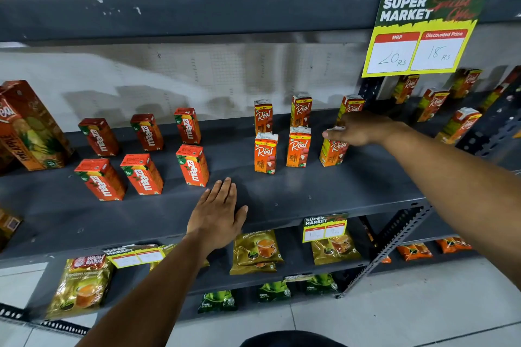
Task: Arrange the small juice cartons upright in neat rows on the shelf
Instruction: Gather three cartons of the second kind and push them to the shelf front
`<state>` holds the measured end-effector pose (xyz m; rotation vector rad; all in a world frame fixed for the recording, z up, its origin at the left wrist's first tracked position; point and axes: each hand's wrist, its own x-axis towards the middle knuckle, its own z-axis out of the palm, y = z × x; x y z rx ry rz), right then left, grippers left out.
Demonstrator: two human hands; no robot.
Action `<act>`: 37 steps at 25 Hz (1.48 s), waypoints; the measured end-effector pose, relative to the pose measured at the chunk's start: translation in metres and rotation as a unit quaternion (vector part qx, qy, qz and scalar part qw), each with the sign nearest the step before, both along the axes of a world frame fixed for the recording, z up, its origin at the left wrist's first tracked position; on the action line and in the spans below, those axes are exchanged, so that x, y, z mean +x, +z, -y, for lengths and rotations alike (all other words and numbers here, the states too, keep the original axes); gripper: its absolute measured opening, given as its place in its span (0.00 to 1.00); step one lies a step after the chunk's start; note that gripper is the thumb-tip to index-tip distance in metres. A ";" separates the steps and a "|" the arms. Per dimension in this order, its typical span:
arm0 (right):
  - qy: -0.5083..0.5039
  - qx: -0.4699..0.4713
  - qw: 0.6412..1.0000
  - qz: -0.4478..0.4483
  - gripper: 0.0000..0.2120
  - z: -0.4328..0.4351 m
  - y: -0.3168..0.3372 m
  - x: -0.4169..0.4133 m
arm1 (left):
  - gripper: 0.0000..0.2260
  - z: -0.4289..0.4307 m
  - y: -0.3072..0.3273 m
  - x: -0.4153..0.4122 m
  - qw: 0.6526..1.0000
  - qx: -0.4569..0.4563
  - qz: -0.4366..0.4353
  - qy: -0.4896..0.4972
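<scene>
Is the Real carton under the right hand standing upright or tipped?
Upright: the front-right Real carton stands on its base, right hand resting on top.

Grey metal shelving (180, 17), tiled floor (423, 304)

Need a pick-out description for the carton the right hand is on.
Start at the yellow Super Market price sign and drop to the dark grey shelf below it. There six orange Real cartons stand in two rows. It is the front-row carton farthest right, the only one with the right hand on its top.
</scene>
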<state>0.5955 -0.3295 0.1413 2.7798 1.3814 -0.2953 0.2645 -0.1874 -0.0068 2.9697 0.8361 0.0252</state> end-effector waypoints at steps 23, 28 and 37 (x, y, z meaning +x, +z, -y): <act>-0.071 0.207 0.919 -0.327 0.23 0.001 -0.074 0.008 | 0.36 -0.039 0.044 0.132 0.851 -0.468 0.235 0.033; -0.034 0.210 0.920 -0.330 0.32 -0.017 -0.084 0.028 | 0.31 -0.026 0.035 0.173 0.822 -0.484 0.297 0.049; -0.031 0.235 0.894 -0.380 0.35 0.001 -0.110 0.009 | 0.22 -0.001 0.028 0.161 0.780 -0.531 0.326 0.065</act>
